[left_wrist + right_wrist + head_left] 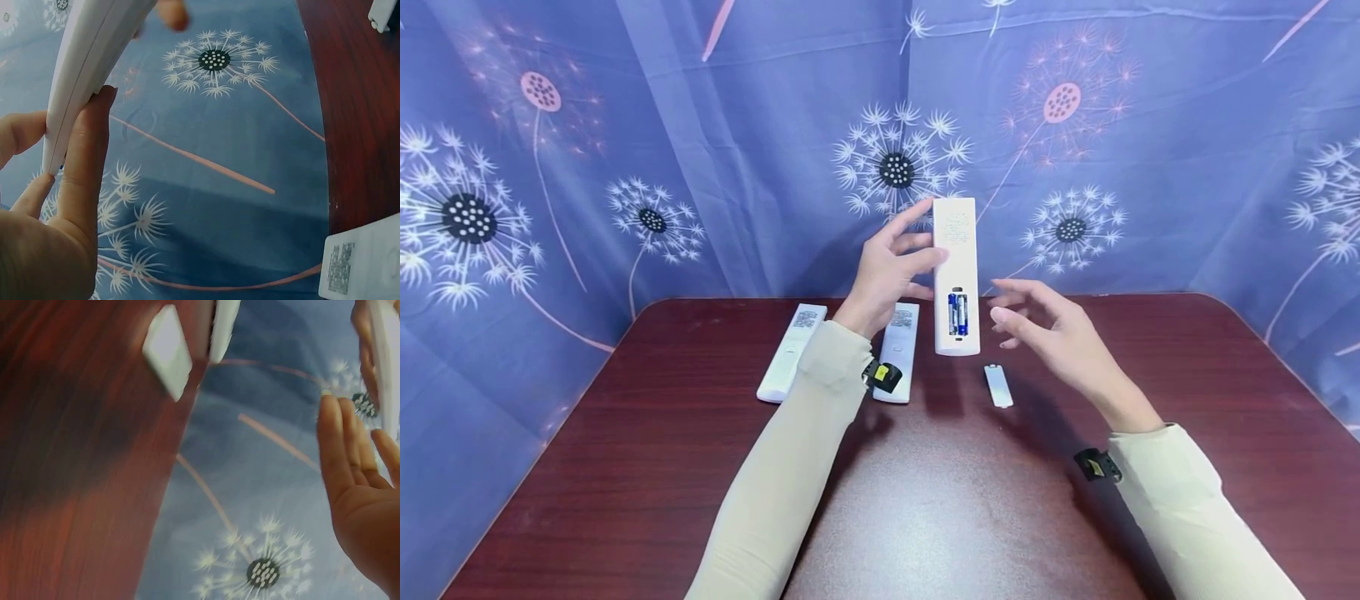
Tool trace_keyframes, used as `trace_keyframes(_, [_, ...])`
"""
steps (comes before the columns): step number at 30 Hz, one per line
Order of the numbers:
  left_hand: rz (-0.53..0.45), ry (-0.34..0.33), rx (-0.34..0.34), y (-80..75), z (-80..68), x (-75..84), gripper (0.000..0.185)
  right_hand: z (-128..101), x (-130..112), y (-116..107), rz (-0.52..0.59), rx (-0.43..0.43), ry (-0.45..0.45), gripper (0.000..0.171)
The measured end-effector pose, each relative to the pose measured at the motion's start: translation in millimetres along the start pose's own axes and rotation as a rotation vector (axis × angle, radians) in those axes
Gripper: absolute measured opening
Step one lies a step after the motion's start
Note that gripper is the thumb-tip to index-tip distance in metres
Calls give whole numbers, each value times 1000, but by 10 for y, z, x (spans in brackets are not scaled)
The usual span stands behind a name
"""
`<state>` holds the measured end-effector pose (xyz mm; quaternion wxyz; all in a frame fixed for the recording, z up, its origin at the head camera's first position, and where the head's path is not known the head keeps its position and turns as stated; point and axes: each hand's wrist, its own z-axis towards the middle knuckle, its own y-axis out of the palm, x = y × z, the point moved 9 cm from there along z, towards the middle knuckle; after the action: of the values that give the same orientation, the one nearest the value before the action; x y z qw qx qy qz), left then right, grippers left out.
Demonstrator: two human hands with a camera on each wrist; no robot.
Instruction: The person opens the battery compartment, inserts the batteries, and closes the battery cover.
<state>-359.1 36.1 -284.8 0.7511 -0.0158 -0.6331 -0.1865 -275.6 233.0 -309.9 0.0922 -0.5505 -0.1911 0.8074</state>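
Note:
My left hand [883,271] grips a white remote control [955,262] by its side edges, upright above the table with its back towards the head camera. Two blue batteries [958,315] lie side by side in its uncovered battery compartment. To the right of the remote, apart from it, my right hand [1052,329] hovers with fingers loosely bent and nothing in them; in the right wrist view that hand [359,469] shows its fingers extended. A small white battery cover [998,386] lies on the table below, between the remote and the right hand.
Two more white remotes lie on the dark red table [655,433]: one at the left [793,350], another [901,333] partly behind the left wrist. A blue curtain [760,150] with dandelion prints hangs right behind the table's far edge.

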Motion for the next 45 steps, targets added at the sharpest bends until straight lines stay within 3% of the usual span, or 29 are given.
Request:
trace_keyframes(5, [5, -10, 10, -37, 15, -11, 67, -2, 227, -19, -196, -96, 114, 53])
trace_keyframes(9, [-3, -17, 12, -53, 18, -13, 67, -18, 412, 68, -355, -227, 141, 56])
trace_keyframes(14, [-7, -21, 15, -61, 18, -7, 68, -46, 609, 202, -423, -368, 162, 59])
trace_keyframes(20, [-14, -20, 22, -67, 19, 4, 67, -84, 645, 271, -483, -422, 174, 59])
trace_keyframes(34, [-8, 1, 15, -54, -5, 45, 66, -113, 670, 324, -351, -449, 197, 43])
trace_keyframes(45, [3, 1, 21, -61, -8, 63, 66, -114, 676, 351, -68, -412, 241, 26])
